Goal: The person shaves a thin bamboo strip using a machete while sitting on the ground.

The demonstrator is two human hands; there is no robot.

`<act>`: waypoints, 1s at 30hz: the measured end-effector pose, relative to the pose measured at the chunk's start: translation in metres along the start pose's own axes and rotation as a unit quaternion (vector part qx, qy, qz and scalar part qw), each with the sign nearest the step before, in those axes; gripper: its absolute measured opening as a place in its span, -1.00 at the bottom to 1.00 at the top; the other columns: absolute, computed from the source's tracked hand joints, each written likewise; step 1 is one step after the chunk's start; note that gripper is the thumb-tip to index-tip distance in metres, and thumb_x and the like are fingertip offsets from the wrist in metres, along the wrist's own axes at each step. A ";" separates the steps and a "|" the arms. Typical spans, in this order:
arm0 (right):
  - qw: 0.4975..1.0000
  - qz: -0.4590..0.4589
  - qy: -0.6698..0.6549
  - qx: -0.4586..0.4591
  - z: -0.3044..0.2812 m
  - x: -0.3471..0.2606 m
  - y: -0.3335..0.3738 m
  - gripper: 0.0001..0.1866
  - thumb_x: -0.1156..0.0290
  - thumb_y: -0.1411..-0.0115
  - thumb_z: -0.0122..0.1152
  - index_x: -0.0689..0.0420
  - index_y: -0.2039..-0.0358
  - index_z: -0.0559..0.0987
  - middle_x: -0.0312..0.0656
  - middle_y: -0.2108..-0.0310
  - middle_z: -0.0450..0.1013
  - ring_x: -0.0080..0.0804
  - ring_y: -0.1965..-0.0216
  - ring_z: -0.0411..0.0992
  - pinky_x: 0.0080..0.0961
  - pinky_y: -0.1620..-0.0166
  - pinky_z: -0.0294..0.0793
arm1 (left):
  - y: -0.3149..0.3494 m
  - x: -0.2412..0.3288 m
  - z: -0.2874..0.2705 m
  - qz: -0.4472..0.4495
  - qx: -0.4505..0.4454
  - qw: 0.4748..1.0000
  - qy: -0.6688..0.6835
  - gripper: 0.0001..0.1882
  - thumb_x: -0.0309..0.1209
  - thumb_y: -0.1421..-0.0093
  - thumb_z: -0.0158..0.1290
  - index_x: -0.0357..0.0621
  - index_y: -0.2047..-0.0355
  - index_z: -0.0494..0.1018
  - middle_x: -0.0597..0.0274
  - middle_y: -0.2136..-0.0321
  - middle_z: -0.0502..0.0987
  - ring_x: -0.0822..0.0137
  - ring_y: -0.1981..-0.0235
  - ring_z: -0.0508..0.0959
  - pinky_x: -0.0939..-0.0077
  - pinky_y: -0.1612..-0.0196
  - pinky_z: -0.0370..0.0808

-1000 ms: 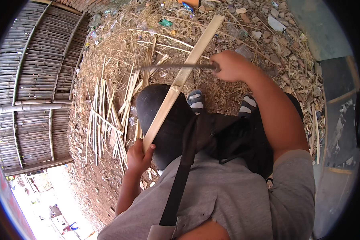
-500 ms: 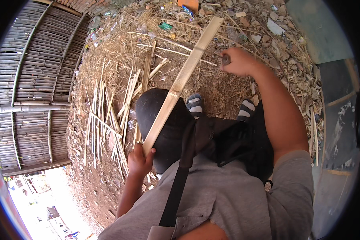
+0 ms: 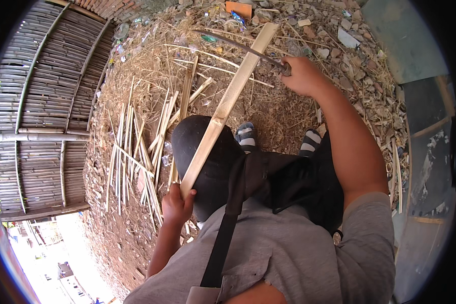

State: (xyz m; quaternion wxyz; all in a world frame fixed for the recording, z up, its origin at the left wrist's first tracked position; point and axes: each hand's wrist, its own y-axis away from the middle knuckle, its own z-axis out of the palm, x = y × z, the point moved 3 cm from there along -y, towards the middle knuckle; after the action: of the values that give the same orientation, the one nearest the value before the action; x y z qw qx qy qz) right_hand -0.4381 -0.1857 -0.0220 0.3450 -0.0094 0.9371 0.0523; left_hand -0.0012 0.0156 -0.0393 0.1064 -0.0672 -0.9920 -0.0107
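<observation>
My left hand [image 3: 178,205] is closed around the near end of a long, pale bamboo slat [image 3: 223,109]. The slat slants up and away to the right across my left knee, with a darker node partway along it. Out by its far end, my right hand [image 3: 306,76] grips the short handle of a thin, dark, slightly curved long-bladed knife [image 3: 228,41]. Its blade points left and crosses over the slat near the far end; whether the edge touches the wood I cannot tell.
Split bamboo strips [image 3: 129,152] lie in a loose pile on the ground to my left. A bamboo-slat wall [image 3: 45,76] stands at the far left. Stone rubble [image 3: 347,66] and an orange brick [image 3: 239,9] lie ahead. A grey panel [image 3: 430,152] rises at the right.
The knife's blade has turned into clear view and now lies across the slat's far end; before, only the handle showed plainly. The slat's far end has shifted slightly left.
</observation>
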 end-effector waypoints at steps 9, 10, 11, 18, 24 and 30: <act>0.972 -0.194 0.107 -0.078 0.036 -0.054 0.024 -0.73 0.33 -0.06 0.31 0.14 0.23 0.61 -0.03 0.39 0.59 -0.03 0.29 0.59 -0.13 0.18 0.57 | 0.002 0.000 0.003 0.024 0.034 0.999 0.005 -0.56 -0.11 -0.24 0.19 -0.28 0.27 0.35 -0.09 0.70 0.44 -0.21 0.64 0.52 0.01 0.58 0.42; 0.978 -0.172 0.067 -0.096 0.036 -0.044 0.019 -0.71 0.32 -0.06 0.31 0.14 0.20 0.61 -0.03 0.38 0.59 -0.03 0.29 0.59 -0.14 0.18 0.57 | 0.001 0.001 0.003 0.024 0.031 0.999 0.014 -0.57 -0.11 -0.24 0.19 -0.27 0.29 0.35 -0.09 0.70 0.44 -0.21 0.64 0.52 0.01 0.58 0.41; 0.982 -0.149 0.027 -0.113 0.037 -0.034 0.013 -0.69 0.32 -0.06 0.32 0.14 0.18 0.61 -0.03 0.37 0.60 -0.04 0.29 0.60 -0.15 0.17 0.57 | 0.002 0.001 0.003 0.023 0.028 0.999 0.024 -0.58 -0.12 -0.24 0.19 -0.25 0.31 0.34 -0.09 0.70 0.43 -0.21 0.64 0.52 0.01 0.58 0.41; 0.995 -0.074 -0.051 -0.052 0.028 -0.021 0.002 -0.65 0.28 -0.03 0.34 0.22 0.21 0.64 0.02 0.31 0.60 -0.07 0.23 0.59 -0.19 0.15 0.55 | -0.008 0.002 -0.018 -0.033 -0.087 0.988 0.123 -0.58 -0.14 -0.31 0.12 -0.26 0.43 0.31 -0.07 0.69 0.43 -0.18 0.58 0.52 0.08 0.52 0.38; 0.969 -0.143 0.070 -0.189 0.036 -0.036 0.016 -0.61 0.25 -0.01 0.37 0.19 0.17 0.64 0.01 0.35 0.59 -0.10 0.25 0.59 -0.22 0.17 0.53 | -0.009 -0.001 -0.022 -0.018 -0.091 0.988 0.122 -0.54 -0.07 -0.34 0.08 -0.25 0.45 0.30 -0.09 0.67 0.45 -0.18 0.57 0.53 0.06 0.52 0.37; 0.992 -0.047 -0.002 -0.114 0.024 -0.011 0.002 -0.60 0.27 -0.01 0.37 0.17 0.14 0.63 0.02 0.36 0.58 -0.09 0.25 0.59 -0.18 0.17 0.53 | -0.012 0.006 -0.026 -0.024 -0.095 0.989 0.114 -0.54 -0.08 -0.33 0.09 -0.25 0.44 0.31 -0.10 0.66 0.46 -0.19 0.56 0.53 0.07 0.51 0.38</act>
State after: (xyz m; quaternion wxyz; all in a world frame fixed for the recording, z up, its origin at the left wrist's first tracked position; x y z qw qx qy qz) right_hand -0.4144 -0.1812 -0.0329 0.3453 -0.0928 0.9229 0.1429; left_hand -0.0030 0.0038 -0.0125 0.2113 -0.0513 -0.9692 -0.1153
